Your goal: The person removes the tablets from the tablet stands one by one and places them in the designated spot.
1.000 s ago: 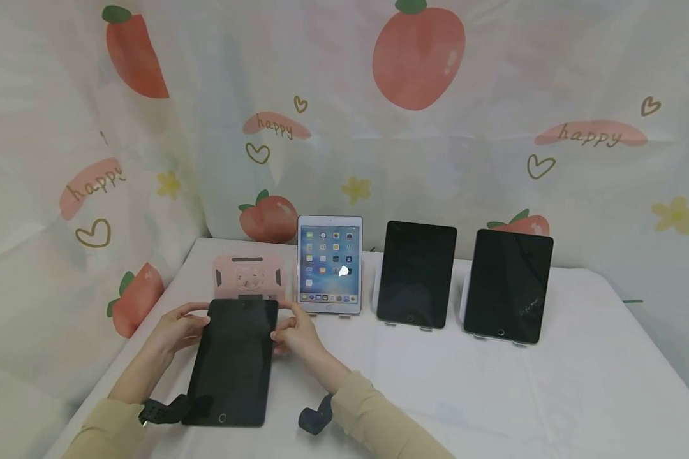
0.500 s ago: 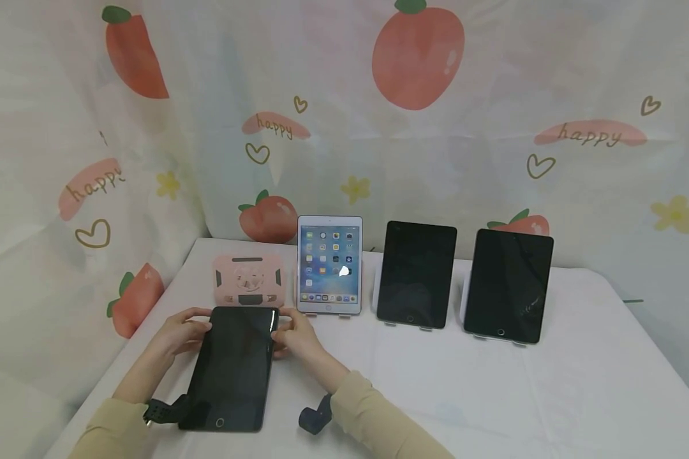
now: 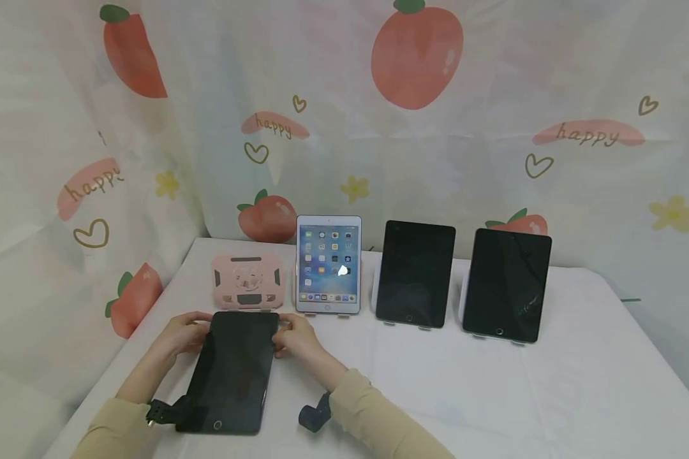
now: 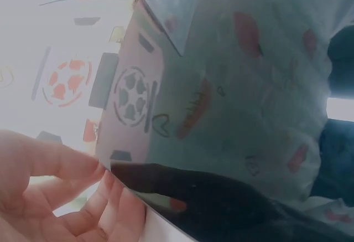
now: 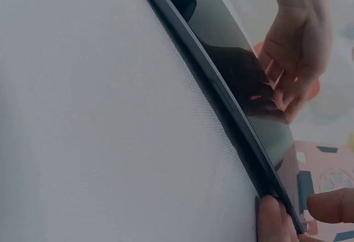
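A black tablet [image 3: 229,373] with a dark screen and round home button lies face up, low over the white table, just in front of the pink case [image 3: 248,264]. My left hand [image 3: 178,338] holds its left edge near the far corner, with thumb and fingers at the rim in the left wrist view. At the far right corner, my right hand [image 3: 303,344] grips the edge, one finger stretched along the far end. The right wrist view shows the tablet's side edge [image 5: 221,95] close to the cloth; whether its far end touches is unclear.
A white tablet [image 3: 328,264] with a lit home screen stands on a stand behind. Two dark-screened tablets, one in the middle [image 3: 416,274] and one at right [image 3: 506,287], also lean on stands. A printed curtain [image 3: 465,166] hangs behind the white table [image 3: 436,395].
The black tablet's far end has come down and toward me, along with both hands, uncovering more of the pink case. The tablets on stands have not moved.
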The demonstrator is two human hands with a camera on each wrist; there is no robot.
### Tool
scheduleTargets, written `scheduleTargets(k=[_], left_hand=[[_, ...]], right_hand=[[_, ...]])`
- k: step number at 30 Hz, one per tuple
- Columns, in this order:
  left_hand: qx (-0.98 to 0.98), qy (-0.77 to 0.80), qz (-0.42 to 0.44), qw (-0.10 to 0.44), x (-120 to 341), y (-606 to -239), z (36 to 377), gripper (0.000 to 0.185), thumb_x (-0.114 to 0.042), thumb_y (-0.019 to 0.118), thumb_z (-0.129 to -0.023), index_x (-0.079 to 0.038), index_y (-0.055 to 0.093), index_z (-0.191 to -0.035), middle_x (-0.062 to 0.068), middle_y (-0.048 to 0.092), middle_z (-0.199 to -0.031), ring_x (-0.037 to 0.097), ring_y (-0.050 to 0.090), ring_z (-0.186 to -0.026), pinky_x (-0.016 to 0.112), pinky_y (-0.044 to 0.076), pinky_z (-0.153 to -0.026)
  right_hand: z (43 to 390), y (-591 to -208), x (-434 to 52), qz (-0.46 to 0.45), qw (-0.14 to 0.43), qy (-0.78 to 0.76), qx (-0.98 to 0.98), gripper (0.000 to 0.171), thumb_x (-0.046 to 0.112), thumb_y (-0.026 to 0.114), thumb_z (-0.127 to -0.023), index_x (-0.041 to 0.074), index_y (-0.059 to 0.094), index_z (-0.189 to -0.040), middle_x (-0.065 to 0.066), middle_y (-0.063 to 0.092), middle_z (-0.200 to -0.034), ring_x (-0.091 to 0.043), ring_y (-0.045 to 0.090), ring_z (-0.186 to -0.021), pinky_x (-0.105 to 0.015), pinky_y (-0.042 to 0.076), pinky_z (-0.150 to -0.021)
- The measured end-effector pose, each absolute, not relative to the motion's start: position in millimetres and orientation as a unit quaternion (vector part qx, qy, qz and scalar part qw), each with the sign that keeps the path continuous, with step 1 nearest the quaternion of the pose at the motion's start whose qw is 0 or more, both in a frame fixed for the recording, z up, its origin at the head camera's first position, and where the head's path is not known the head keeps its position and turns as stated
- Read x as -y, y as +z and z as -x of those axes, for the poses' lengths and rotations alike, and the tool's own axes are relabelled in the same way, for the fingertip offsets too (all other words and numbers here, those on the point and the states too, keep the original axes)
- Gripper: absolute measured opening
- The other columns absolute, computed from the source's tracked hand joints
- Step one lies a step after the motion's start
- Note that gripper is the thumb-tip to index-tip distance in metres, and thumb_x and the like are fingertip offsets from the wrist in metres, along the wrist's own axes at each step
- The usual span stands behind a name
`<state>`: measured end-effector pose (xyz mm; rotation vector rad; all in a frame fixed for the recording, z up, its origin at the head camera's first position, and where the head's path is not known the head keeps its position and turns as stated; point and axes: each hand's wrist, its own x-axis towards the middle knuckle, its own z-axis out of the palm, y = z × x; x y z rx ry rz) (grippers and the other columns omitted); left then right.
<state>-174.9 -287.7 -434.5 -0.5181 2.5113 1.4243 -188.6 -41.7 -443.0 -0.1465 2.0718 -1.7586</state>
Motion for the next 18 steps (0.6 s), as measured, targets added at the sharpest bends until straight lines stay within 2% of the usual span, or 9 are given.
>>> scheduleTargets(k=[7, 18], left_hand=[[-0.855, 0.472, 0.181, 0.118, 288.2, -436.2, 176.1, 0.039, -0.007, 0.045, -0.093, 0.010, 0.052, -0.127, 0.012, 0.070, -0.092, 0.011, 0.062, -0.074, 0.025, 0.053, -0.066], [-0.865, 0.459, 0.162, 0.123, 286.4, -435.2, 174.4, 0.042, -0.008, 0.043, -0.093, 0.013, 0.047, -0.129, 0.027, 0.064, -0.111, 0.019, 0.065, -0.087, 0.036, 0.057, -0.076]], right_hand=[[188.7, -441.5, 44.5, 0.058, 0.214, -0.595, -0.773, 0.056, -0.006, 0.060, -0.077, -0.009, 0.047, -0.131, -0.013, 0.065, -0.082, -0.020, 0.067, -0.068, -0.028, 0.058, -0.064], [185.8, -438.8, 46.3, 0.057, 0.200, -0.571, -0.794, 0.047, -0.001, 0.057, -0.080, -0.011, 0.052, -0.126, -0.017, 0.068, -0.091, -0.021, 0.069, -0.073, -0.028, 0.059, -0.064]])
